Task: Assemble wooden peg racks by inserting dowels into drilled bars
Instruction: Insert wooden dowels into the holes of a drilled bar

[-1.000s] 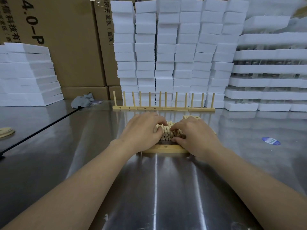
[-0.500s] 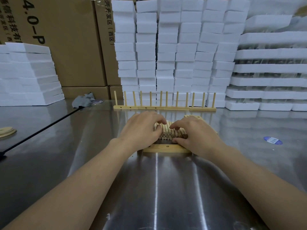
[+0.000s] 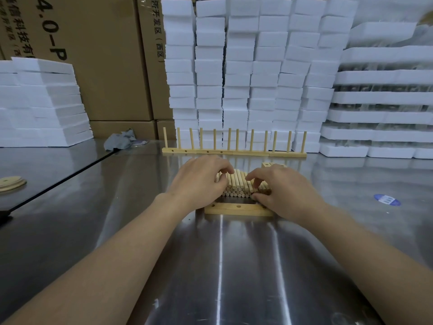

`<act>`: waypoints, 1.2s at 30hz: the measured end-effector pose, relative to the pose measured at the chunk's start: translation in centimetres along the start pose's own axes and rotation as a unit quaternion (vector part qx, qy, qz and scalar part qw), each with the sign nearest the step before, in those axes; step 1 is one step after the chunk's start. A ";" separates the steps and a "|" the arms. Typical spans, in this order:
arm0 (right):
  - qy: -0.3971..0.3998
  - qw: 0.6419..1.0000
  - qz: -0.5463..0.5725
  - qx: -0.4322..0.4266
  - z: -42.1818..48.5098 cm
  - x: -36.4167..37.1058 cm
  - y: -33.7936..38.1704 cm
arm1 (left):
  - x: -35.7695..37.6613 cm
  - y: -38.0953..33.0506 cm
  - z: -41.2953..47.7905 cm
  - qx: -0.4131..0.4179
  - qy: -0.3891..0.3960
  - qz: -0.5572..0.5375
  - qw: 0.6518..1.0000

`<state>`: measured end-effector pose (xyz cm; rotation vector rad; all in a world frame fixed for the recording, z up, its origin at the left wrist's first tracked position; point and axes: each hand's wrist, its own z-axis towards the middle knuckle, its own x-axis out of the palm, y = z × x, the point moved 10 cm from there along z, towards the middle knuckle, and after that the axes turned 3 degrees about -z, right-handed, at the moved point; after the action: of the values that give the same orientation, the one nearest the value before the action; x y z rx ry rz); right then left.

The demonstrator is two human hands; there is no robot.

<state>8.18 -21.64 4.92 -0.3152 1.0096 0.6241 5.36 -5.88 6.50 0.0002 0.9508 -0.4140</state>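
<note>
Wooden dowels (image 3: 239,185) piled mid-counter, long axes running away from me, ends facing drilled bar (image 3: 237,208) lying crosswise just nearer me. My left hand (image 3: 201,181) and right hand (image 3: 285,186) flank pile, fingers curled on top; can't tell if either pinches dowel. Finished rack (image 3: 234,152) near far edge.

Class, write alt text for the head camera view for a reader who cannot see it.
Two bare hands, left hand and right hand, rest on a pile of loose dowels behind a drilled wooden bar on a steel table. Finished peg racks stand beyond, before stacked white foam blocks.
</note>
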 end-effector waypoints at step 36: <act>-0.236 0.783 0.546 0.183 -1.7 -3.6 -5.4 | -0.4 1.4 0.3 -0.093 -0.066 -0.266 0.957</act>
<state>9.01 -27.99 7.03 0.8309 0.7186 1.4354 5.90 -4.56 6.72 -0.4586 0.8464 -0.8081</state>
